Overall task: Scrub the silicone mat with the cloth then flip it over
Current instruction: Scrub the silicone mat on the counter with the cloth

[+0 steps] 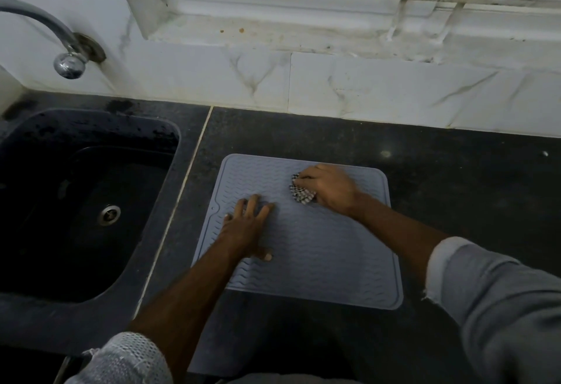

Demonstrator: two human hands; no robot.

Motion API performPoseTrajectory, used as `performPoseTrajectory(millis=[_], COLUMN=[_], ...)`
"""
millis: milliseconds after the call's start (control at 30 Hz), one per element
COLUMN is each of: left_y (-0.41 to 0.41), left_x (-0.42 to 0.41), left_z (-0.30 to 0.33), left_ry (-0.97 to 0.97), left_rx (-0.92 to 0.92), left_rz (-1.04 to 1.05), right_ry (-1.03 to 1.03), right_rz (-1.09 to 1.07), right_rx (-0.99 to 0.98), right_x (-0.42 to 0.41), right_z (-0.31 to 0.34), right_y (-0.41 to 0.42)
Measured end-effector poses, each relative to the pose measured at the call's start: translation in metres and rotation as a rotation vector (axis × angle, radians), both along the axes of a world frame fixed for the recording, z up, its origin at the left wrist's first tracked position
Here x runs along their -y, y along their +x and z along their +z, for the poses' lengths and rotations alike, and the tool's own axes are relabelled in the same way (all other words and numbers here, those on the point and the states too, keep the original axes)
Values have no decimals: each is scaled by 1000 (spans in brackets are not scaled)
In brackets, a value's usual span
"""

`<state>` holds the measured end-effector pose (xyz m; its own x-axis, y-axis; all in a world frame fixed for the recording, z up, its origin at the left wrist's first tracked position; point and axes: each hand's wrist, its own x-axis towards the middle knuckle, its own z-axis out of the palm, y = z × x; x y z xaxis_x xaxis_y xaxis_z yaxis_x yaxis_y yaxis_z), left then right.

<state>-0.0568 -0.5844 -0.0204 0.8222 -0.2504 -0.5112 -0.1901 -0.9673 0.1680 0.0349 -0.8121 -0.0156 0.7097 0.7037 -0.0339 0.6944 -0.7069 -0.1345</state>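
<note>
A grey ribbed silicone mat (318, 250) lies flat on the dark countertop, just right of the sink. My left hand (247, 225) presses flat on the mat's left part, fingers straight and spread. My right hand (329, 187) grips a bunched checked cloth (302, 194) and holds it against the mat's upper middle. Most of the cloth is hidden under that hand.
A black sink (91, 201) with a metal drain sits to the left, with a chrome tap (68, 61) on the wall above it. A white marble backsplash (334, 92) and window sill run along the back. Dark countertop (470, 177) extends right of the mat.
</note>
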Motion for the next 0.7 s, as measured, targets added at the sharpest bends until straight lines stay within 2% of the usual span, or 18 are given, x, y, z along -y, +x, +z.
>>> performPoseTrajectory(millis=[100,200,300,433,600,700], left_y=[0,-2,-2,0,4,8], left_x=[0,-1,-1,3,19,42], left_z=[0,-1,0,5,12,15], left_ry=[8,-7,-12,-17,-53,-80], left_rx=[0,13,8,-20,23,46], left_rz=[-3,-3,2,22,54,14], right_ry=[-58,28,-46,-128,-80,94], right_rz=[55,-23,16,27,-92,-135], right_rx=[10,0,15,44,-39,-103], right_x=[-14,20,56,55,60,58], right_z=[-5,-10,-9,-5,-6,-4], right_y=[-4,-10,-14,-17,-20,-22])
